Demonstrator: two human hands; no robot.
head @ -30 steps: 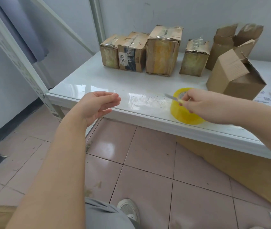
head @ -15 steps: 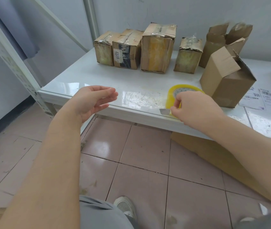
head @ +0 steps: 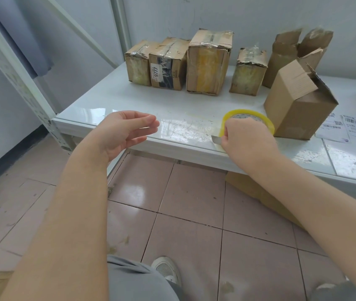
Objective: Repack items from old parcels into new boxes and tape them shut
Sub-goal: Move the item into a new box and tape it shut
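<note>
On white counter (head: 116,98), largest first: four taped old parcels (head: 208,64) in a back row, none opened; one new box (head: 298,105), flaps up, contents unseen; yellow tape roll (head: 248,112) lying flat just left of it. Right hand (head: 248,140), grip closed on a small blade (head: 215,140) beside the roll. Left hand (head: 125,131) open, empty, at the counter edge. Repacking apparently not yet begun.

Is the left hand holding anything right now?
No, the left hand hovers open and empty over the table edge, while the right hand grips a small blade beside the tape roll.
</note>
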